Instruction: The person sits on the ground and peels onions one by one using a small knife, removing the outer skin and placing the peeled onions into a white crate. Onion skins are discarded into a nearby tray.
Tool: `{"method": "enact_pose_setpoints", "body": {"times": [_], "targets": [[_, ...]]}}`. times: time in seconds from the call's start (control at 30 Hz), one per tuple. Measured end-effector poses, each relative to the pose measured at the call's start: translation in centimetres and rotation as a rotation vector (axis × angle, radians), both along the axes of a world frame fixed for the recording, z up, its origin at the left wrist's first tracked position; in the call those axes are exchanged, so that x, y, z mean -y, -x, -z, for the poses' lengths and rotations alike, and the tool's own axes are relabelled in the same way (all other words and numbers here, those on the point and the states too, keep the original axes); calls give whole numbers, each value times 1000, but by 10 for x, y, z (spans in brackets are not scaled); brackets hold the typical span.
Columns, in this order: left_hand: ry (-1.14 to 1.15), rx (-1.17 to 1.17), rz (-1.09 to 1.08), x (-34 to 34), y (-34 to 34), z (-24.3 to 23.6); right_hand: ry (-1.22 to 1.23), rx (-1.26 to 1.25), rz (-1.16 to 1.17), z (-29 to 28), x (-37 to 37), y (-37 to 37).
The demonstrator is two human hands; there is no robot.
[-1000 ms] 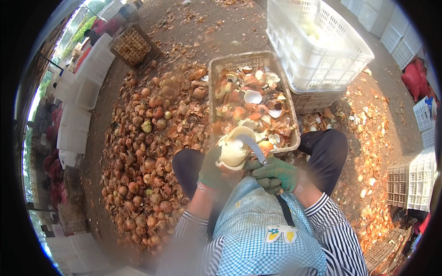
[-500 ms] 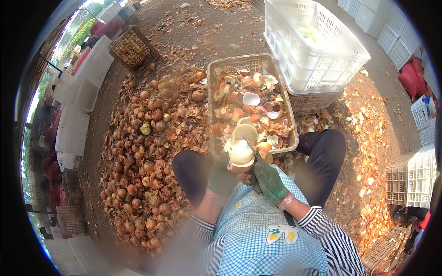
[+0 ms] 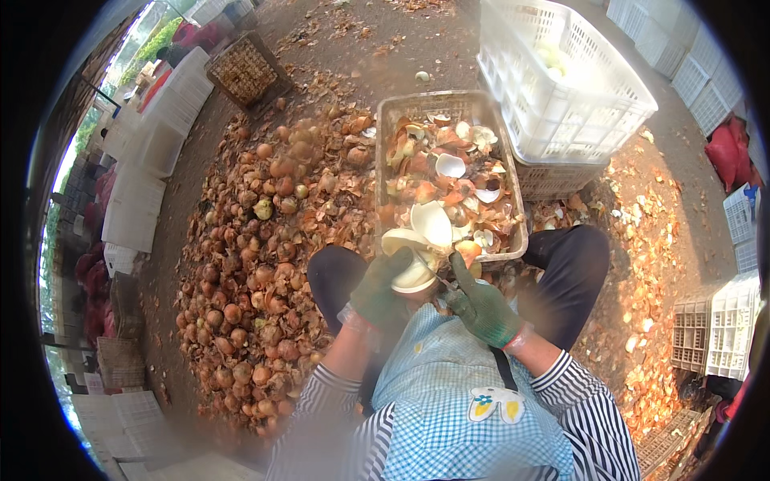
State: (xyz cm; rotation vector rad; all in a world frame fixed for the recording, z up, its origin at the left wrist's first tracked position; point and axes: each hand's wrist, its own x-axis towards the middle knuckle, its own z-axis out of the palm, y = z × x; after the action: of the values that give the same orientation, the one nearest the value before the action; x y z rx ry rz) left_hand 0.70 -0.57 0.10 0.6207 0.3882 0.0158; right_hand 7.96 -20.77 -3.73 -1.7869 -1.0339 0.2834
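Note:
Above my lap, my left hand (image 3: 380, 293), in a green glove, is closed around a pale, partly peeled onion (image 3: 411, 277). Thick whitish outer layers (image 3: 431, 223) stand up from its far side, over the near end of a crate of peelings. My right hand (image 3: 484, 316), gloved too, is closed on a small knife whose thin blade (image 3: 427, 266) lies against the onion. The handle is hidden in my fingers. Just beyond both hands, the shallow plastic crate (image 3: 520, 192) holds brown skins and white onion layers.
Unpeeled onions (image 3: 241, 309) lie heaped on the ground at my left. A white crate (image 3: 561, 120) with pale onions stands on a darker crate (image 3: 561, 180) at far right. Loose skins (image 3: 638, 321) cover the ground on the right. More crates (image 3: 132, 204) line the left side.
The outer layers have come further away from the onion and stand apart. My right hand has shifted slightly right, and the onion is tilted in my left. The whole view has moved a little.

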Motion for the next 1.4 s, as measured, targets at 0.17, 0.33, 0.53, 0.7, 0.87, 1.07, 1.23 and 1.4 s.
{"method": "enact_pose_setpoints", "body": {"times": [0.17,0.33,0.53,0.7,0.87,1.07,1.23,1.4], "targets": [[-97,-93,-16,11,1,4,137,-207,-43,-7,9,-4],[-267,19,72,17,-20,-5,54,-764,34,-12,3,-5],[-133,219,54,25,-32,-8,-591,-1670,-258,24,12,2],[-247,108,136,13,-36,-23,60,-994,202,-51,-3,-13],[-942,-201,43,11,-62,-53,87,-20,189,-26,-5,-38],[-622,-380,-81,-1,-71,-13,145,-232,158,-30,-19,-33],[-145,-217,-186,16,-62,-24,37,-737,202,-23,-21,-26],[51,-154,-253,7,-56,36,-189,-966,440,15,-40,-47]]}}
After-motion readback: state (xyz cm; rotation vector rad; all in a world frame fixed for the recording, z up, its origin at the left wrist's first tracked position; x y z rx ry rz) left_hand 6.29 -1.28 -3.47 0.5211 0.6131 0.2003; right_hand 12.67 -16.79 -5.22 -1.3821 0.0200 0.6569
